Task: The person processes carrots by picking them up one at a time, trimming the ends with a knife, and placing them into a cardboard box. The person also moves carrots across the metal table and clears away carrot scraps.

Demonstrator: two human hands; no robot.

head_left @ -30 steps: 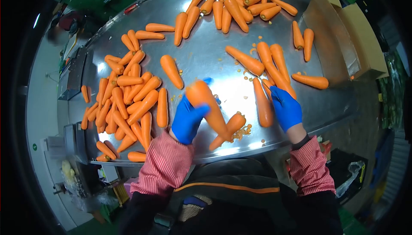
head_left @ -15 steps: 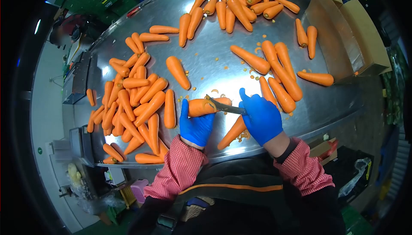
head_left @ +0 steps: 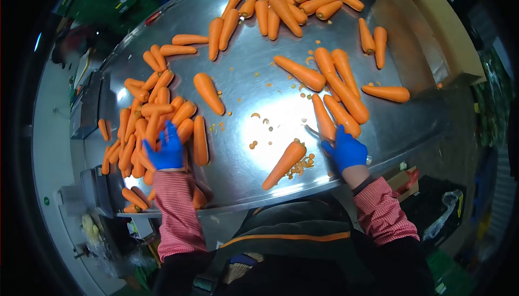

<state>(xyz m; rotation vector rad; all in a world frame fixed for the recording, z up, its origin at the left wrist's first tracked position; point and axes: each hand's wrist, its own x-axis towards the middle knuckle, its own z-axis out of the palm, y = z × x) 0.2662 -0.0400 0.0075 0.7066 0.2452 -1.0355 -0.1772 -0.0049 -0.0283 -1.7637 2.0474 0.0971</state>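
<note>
Lying around left fingers (head_left: 172,133), heaped carrots (head_left: 157,109)

Down to my right, crumpled clear plastic (head_left: 446,215) lies on a black crate (head_left: 426,194); on my left a pale wall (head_left: 53,128) bears a small round green sign (head_left: 46,201).

Orange carrots (head_left: 128,152) lie heaped leftward; the slim knife (head_left: 312,130) seems tilted.

From the desk's (head_left: 232,155) near side, I look forward and down through one close, head-worn camera.
</note>
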